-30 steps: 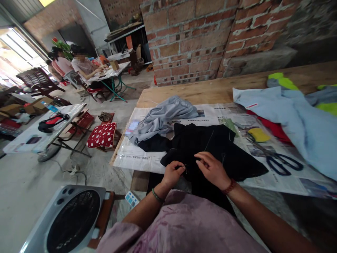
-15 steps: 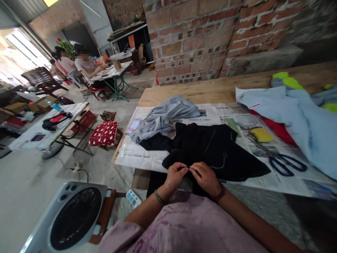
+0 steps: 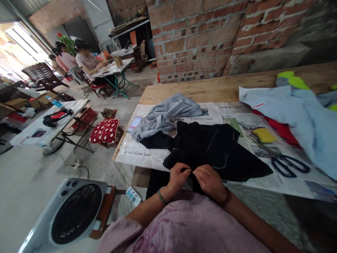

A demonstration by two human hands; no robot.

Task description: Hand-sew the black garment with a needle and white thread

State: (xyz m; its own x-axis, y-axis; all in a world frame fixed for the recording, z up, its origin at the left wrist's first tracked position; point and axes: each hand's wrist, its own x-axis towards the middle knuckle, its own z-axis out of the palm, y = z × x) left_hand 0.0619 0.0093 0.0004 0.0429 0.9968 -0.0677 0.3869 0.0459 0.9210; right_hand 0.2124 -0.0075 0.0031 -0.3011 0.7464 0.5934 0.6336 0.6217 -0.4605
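Observation:
A black cloth garment point(image 3: 200, 144) is spread over the newspaper in front of me, its near edge hanging off the table toward my lap. My left hand point(image 3: 177, 177) pinches a dark bit of that edge between thumb and forefinger. Close beside it, with a small gap between the fingertips, my right hand point(image 3: 210, 181) is closed in a pinch; what it holds is too small to make out. A loose pale thread point(image 3: 225, 160) curls on the black cloth behind my right hand.
Large scissors point(image 3: 288, 165), a yellow piece point(image 3: 264, 135) and light-blue cloth point(image 3: 292, 109) lie to the right. A grey cloth point(image 3: 168, 114) is at the back left. A fan-like appliance point(image 3: 77, 214) stands lower left. One person point(image 3: 88, 63) sits at a far table.
The fingertips of my hands have moved slightly apart, my right hand shifting a little to the right. The whole view has shifted slightly; the cloth lies as before.

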